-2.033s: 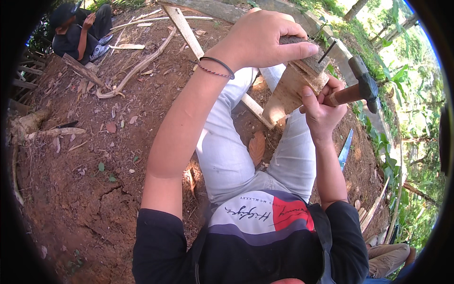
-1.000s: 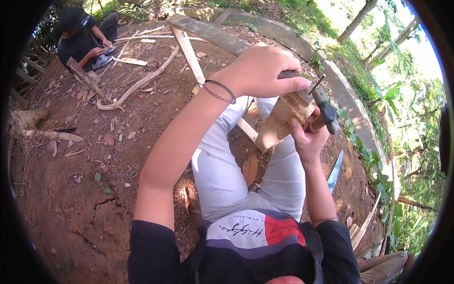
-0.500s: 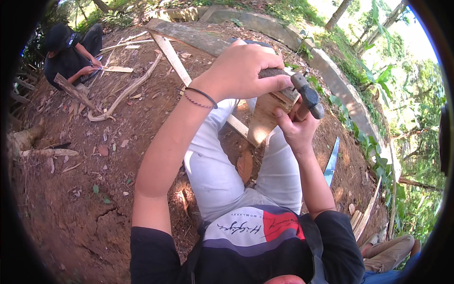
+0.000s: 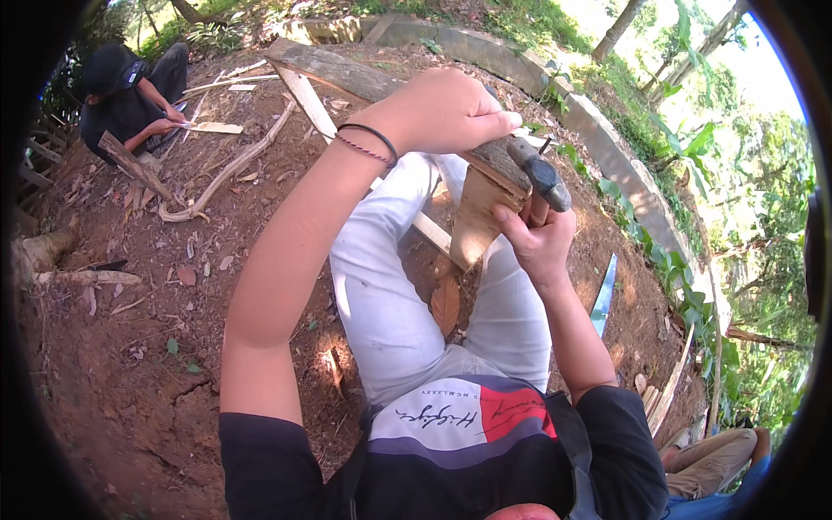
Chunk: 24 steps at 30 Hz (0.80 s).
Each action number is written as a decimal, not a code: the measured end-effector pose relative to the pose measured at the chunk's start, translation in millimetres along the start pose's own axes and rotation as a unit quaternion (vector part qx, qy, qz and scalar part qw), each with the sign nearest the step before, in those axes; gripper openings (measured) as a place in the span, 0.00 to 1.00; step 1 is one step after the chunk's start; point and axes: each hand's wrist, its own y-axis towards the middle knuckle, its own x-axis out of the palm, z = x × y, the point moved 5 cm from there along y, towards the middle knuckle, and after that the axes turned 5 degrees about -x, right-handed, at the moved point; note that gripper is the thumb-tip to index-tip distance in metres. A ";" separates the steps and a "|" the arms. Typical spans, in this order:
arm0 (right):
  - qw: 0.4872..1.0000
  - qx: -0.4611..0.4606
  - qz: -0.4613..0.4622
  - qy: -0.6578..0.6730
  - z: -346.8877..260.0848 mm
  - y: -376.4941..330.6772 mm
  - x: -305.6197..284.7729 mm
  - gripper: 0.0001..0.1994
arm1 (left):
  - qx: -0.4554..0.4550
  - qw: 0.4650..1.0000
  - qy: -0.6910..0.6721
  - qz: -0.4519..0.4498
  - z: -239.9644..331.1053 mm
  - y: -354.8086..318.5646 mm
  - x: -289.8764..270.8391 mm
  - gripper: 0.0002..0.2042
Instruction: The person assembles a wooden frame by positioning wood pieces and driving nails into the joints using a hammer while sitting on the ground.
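My right hand (image 4: 544, 247) is closed round the handle of a hammer (image 4: 544, 184), its dark metal head up against the end of a weathered wooden plank (image 4: 498, 165). The right thumb lies along the end of a paler wood piece (image 4: 475, 217), which joins the plank and slants down between my knees. Over the plank, my left hand (image 4: 451, 108) is closed with thumb and finger pressed together; what they hold, if anything, is hidden. Just past the hammer head a thin dark nail-like pin (image 4: 545, 146) sticks up; its base is hidden.
A blue saw blade (image 4: 605, 295) stands by my right leg. Wood strips (image 4: 667, 390) lie at the lower right, near another person's legs (image 4: 715, 468). At the far left a crouching person (image 4: 130, 95) holds a pale wood piece. A low concrete edging (image 4: 607, 139) curves behind.
My left thumb has come off the plank's end, and the left hand has risen and closed. The plank, hammer and right hand have shifted slightly left.
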 end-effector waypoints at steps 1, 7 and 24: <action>1.000 0.007 -0.001 0.004 0.6 -0.2 -0.7 0.22 | -0.002 0.999 0.013 0.029 2.2 2.8 0.6 0.20; 1.000 -0.023 -0.014 -0.004 10.4 -3.6 -7.6 0.26 | -0.006 0.989 0.085 0.124 4.8 6.9 15.2 0.20; 0.980 -0.110 -0.042 0.158 -34.7 -20.4 -39.6 0.18 | 0.028 0.982 0.074 0.173 11.1 -15.7 11.9 0.23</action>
